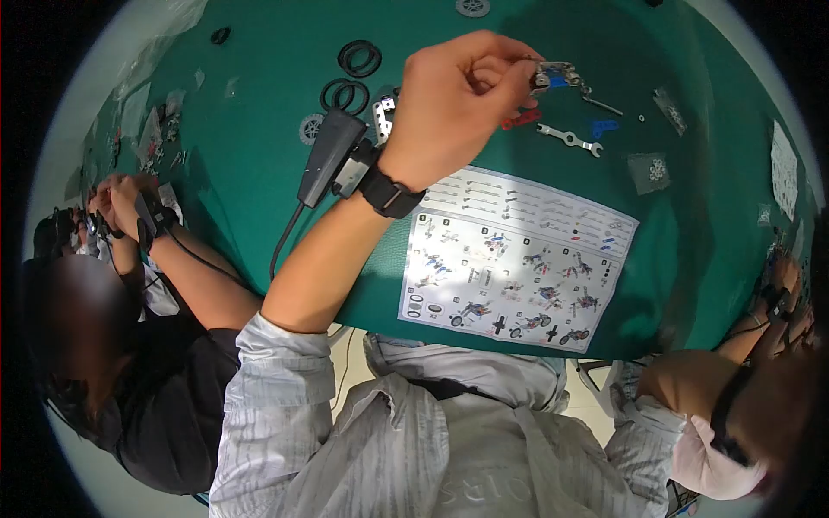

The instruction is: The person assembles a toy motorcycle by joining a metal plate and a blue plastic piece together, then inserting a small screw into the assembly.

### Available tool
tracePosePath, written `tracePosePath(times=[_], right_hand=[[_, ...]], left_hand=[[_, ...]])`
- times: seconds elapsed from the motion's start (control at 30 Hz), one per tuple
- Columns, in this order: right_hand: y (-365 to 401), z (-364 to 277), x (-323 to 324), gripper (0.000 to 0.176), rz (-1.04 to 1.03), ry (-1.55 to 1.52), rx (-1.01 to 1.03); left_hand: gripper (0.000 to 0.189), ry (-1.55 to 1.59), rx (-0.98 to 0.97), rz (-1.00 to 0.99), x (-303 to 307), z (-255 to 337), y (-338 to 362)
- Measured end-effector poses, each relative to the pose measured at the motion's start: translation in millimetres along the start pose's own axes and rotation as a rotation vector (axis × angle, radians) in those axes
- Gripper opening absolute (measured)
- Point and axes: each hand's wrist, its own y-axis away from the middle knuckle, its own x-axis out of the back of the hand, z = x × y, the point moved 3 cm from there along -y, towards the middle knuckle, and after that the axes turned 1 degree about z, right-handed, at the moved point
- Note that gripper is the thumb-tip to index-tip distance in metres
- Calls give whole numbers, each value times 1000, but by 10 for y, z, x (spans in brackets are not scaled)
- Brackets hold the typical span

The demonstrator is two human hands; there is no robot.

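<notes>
Over the far half of the table, my left hand (471, 95) is closed in a pinch on a small metal model assembly (554, 76) with silver parts and a blue piece. Below it lie a red perforated piece (522, 119), an open-ended wrench (570, 139) and a blue bracket (605, 128). A thin silver rod (604, 105) extends right from beneath the assembly. A silver perforated strip (382, 119) shows partly behind my left wrist. My right forearm (686, 380) is bent at the right edge, with a dark wrist strap; its fingers are hidden in blur.
A printed instruction sheet (518, 259) lies near the table's front edge. Black rubber rings (344, 95) and a grey wheel (312, 129) are at left. Small bags (649, 173) of hardware lie right. A cable runs from my left wrist device (332, 155). Other people sit on both sides.
</notes>
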Motion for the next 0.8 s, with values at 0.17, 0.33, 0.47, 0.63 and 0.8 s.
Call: tracePosePath(times=[0.17,0.33,0.47,0.63,0.8], right_hand=[[-47,-562,361,37,543,-301,290],[-20,-594,566,33,379,-325,354],[16,-581,657,30,360,-340,372],[-28,-608,653,27,352,-279,342],[11,-610,666,26,330,-287,347]], left_hand=[[14,17,-22,64,-49,-3,7],[14,24,-19,33,-45,-15,9],[14,63,8,53,-42,-6,7],[14,78,12,30,-81,-2,22],[16,76,-1,25,-49,-31,11]])
